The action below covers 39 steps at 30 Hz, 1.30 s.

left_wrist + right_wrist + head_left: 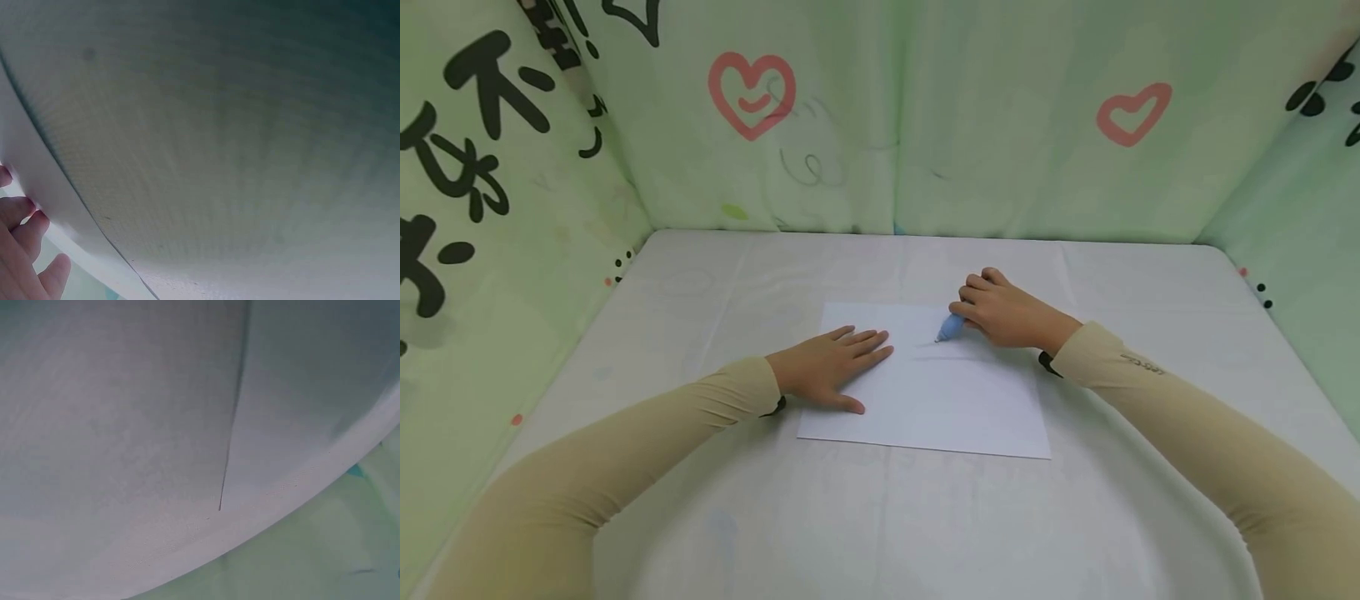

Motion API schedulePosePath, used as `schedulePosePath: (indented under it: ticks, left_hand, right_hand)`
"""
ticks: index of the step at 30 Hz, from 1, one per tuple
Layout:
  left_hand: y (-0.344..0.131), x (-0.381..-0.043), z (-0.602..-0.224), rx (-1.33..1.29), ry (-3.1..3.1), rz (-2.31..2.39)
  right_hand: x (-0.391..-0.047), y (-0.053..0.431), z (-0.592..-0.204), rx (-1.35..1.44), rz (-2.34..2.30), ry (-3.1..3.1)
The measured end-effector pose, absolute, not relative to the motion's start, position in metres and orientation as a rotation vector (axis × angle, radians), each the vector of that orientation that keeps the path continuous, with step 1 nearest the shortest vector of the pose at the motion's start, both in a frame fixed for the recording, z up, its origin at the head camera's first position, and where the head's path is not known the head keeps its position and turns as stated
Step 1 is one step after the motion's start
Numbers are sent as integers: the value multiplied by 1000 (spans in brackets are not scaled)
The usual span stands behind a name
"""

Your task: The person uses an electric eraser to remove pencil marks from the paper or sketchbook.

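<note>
A white sheet of paper (925, 417) lies on the table, with faint lines on its upper part. My left hand (827, 367) rests on the sheet's left side, fingers spread. Its fingers (28, 234) also show at the lower left of the left wrist view. Over the upper right of the paper, my right hand (1000, 312) grips a plump blue pen (951, 327), its narrow tip pointing down at the sheet. Whether the tip touches the paper I cannot tell. In the right wrist view only the paper's edge and the tablecloth show, without the hand.
A white cloth (722, 500) covers the table. Pale green curtains (1000, 167) with red hearts and black lettering hang behind it and at both sides. The table's far edge runs just in front of the back curtain.
</note>
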State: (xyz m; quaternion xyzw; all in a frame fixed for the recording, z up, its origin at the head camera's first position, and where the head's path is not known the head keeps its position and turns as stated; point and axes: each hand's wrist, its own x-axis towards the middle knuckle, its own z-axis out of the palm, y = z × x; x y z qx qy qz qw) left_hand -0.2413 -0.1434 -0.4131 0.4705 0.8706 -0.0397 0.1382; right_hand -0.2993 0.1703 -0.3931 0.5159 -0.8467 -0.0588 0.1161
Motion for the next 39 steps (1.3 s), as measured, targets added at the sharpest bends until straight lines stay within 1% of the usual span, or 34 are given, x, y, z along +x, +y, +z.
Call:
schedulePosePath:
  ticks: [11, 24, 39]
  left_hand:
    - [-144, -241, -410, 1360, 2515, -118]
    - [-143, -242, -413, 1361, 2515, -121]
    - [-143, -240, -409, 1357, 2513, -129]
  right_hand:
    - [-295, 180, -394, 1499, -200, -2498]
    - [-300, 166, -393, 1504, -156, -2465]
    - [-295, 173, -392, 1511, -160, -2482]
